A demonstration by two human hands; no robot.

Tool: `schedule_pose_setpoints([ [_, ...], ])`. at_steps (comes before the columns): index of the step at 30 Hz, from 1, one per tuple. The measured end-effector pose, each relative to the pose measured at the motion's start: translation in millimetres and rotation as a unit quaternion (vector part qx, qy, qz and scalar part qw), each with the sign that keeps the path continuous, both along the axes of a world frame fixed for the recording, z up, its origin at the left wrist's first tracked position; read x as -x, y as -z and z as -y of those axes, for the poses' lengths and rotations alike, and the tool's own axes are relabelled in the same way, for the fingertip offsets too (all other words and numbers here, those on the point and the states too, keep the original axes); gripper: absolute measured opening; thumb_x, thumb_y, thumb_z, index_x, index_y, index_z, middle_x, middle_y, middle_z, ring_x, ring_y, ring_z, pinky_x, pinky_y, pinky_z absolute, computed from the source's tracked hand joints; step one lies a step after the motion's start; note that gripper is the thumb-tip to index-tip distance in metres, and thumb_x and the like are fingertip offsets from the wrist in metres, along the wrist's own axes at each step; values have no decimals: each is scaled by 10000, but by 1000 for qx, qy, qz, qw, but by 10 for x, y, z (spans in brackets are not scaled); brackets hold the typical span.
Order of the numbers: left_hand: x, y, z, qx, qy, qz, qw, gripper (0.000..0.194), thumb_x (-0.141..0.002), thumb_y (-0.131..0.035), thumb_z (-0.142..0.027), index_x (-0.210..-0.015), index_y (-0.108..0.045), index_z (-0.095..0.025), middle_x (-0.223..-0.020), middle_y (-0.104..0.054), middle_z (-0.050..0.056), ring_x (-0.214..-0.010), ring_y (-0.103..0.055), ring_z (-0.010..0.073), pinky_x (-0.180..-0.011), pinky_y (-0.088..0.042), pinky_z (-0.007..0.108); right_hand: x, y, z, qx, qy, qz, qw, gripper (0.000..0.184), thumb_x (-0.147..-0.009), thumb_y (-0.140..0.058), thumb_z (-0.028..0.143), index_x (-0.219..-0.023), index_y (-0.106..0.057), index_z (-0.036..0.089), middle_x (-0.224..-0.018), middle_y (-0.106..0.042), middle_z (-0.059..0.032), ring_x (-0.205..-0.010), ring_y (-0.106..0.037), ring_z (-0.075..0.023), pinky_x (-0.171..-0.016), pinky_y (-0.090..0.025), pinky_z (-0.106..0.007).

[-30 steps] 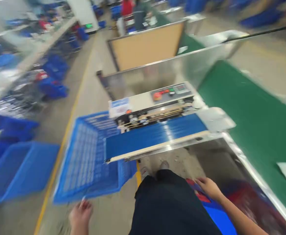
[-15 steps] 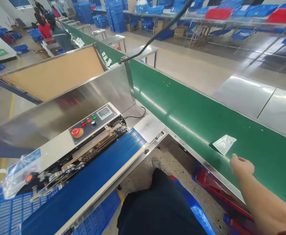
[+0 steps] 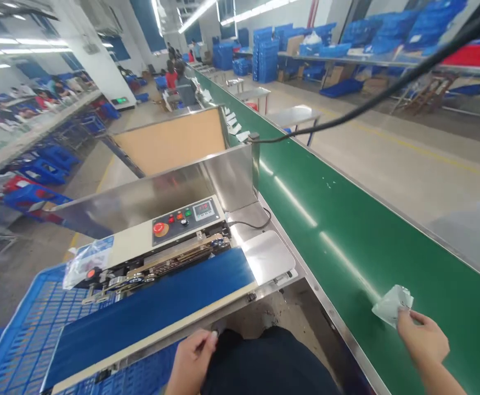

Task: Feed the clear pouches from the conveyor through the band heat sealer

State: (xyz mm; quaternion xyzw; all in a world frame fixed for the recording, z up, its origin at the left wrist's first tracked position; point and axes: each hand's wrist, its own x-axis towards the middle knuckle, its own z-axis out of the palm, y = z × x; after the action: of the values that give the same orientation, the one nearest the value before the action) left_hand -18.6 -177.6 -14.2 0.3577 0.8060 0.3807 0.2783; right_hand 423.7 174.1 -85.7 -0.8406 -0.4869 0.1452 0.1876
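My right hand pinches a small clear plastic packet at its near edge, lifting it off the long green conveyor belt on the right. My left hand rests low at the front edge of the sealing machine, fingers curled, with nothing I can see in them. The machine has a blue belt, a control panel with a red round button, and a clear bag hanging at its left end.
A blue plastic crate sits under the machine's left end. A steel guard plate and a tan board stand behind it. A black cable crosses overhead. Other people work far along the belt. Blue crates are stacked at the back.
My right hand reached the packet on the green belt and took hold of it. My left hand has come into view by the machine's front edge. The view has swung left and up.
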Motion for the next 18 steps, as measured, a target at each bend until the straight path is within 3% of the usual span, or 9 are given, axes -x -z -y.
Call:
schedule_pose_setpoints([
  [2, 10, -68, -246, -33, 38, -13, 999, 538, -1043, -533, -560, -662, -677, -208, -665, -638, 43, -662, -599, 178, -666, -487, 258, 529, -153, -52, -5, 29, -98, 995, 203, -764, -696, 449, -820, -712, 255, -603, -632, -105, -570, -580, -303, -637, -471, -459],
  [3, -4, -110, -376, -55, 51, -21, 997, 525, -1060, -516, -524, -679, -688, -207, -682, -653, 47, -679, -608, 177, -681, -488, 260, 818, -247, -53, -41, 13, -152, 987, 277, -749, -719, 484, -874, -704, 237, -694, -686, -124, -615, -611, -298, -662, -493, -450],
  [6, -85, -235, -783, -136, 54, -25, 989, 427, -1066, -528, -478, -860, -785, -206, -836, -755, 81, -780, -675, 194, -758, -535, 280, 1719, -557, 73, -188, -140, -280, 931, 504, -715, -771, 647, -924, -685, 197, -1034, -763, -195, -765, -684, -277, -729, -552, -403],
  [8, -125, -304, -1024, -182, 17, -32, 983, 375, -1043, -572, -486, -1115, -808, -204, -1086, -796, 124, -917, -720, 222, -850, -575, 314, 2287, -747, 269, -207, -258, -333, 883, 592, -705, -785, 746, -882, -692, 189, -1119, -765, -198, -797, -697, -251, -751, -571, -366],
  [10, -127, -354, -1199, -216, -17, -39, 975, 445, -1021, -603, -506, -1308, -756, -202, -1290, -758, 153, -1075, -721, 257, -945, -585, 355, 2771, -893, 530, -150, -375, -376, 834, 619, -728, -774, 795, -844, -709, 190, -1057, -780, -169, -753, -688, -223, -726, -575, -336],
  [13, -78, -366, -1315, -244, -57, -3, 968, 440, -1043, -565, -529, -1266, -768, -208, -1244, -773, 131, -1114, -709, 268, -994, -560, 367, 3253, -993, 921, -22, -505, -446, 738, 578, -793, -760, 770, -834, -726, 194, -916, -772, -122, -689, -655, -197, -668, -565, -308],
  [15, -43, -305, -1314, -243, -116, 51, 962, 471, -1058, -522, -572, -1148, -788, -194, -1081, -791, 102, -1002, -708, 250, -925, -552, 338, 3397, -978, 1082, 43, -523, -499, 690, 561, -821, -767, 730, -973, -754, 191, -859, -748, -95, -694, -650, -197, -671, -570, -307],
  [18, -31, -131, -1262, -216, -190, 121, 950, 620, -1029, -471, -701, -920, -756, -162, -814, -719, 64, -752, -620, 202, -693, -490, 284, 3426, -866, 1110, 117, -499, -533, 673, 674, -821, -757, 737, -1206, -738, 184, -860, -738, -80, -679, -639, -197, -647, -567, -313],
])
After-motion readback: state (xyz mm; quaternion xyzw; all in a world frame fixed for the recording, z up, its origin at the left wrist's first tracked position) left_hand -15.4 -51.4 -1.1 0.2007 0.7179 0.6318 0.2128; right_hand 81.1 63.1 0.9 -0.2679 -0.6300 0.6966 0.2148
